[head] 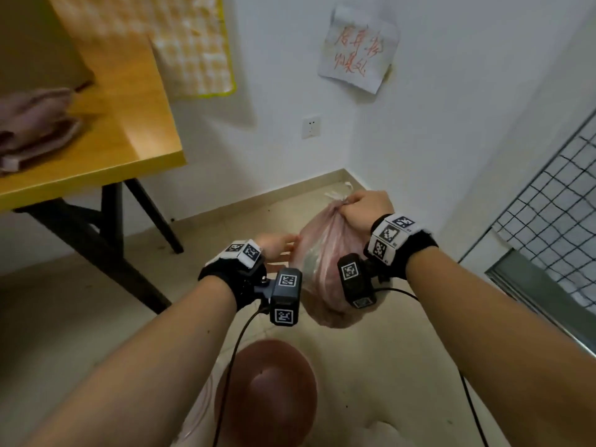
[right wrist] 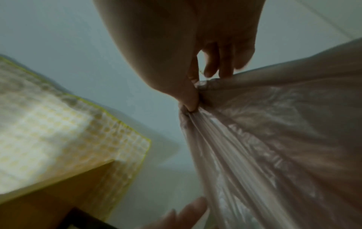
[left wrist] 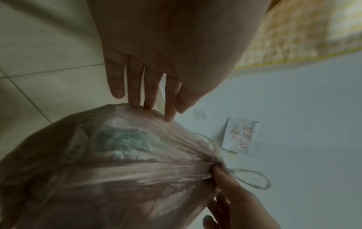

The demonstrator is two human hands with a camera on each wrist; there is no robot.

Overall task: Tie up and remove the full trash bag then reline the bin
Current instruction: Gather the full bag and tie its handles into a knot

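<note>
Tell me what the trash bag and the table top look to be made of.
Trash bag: thin pinkish translucent plastic film, judging by its gathered creases and contents showing through. Table top: probably wood or laminate, smooth yellow-orange finish with a faint sheen.

Head view: dim, even indoor light, source unclear. Wide-angle bending wall (head: 451, 91) lines at edges. Motion blur smearing cloth (head: 193, 43) and table (head: 96, 150) at upper left. Soft shadows falling under table, beside note (head: 356, 48).

Left wrist view: darker, greenish cast. Palm (left wrist: 166, 38) looming large, out of focus. Bag (left wrist: 117, 170) catching faint sheen along creases.

Right wrist view: dimmest, grainy. Hand (right wrist: 186, 46) backlit, nearly silhouetted against pale wall. Cloth blurring heavily at left.
</note>
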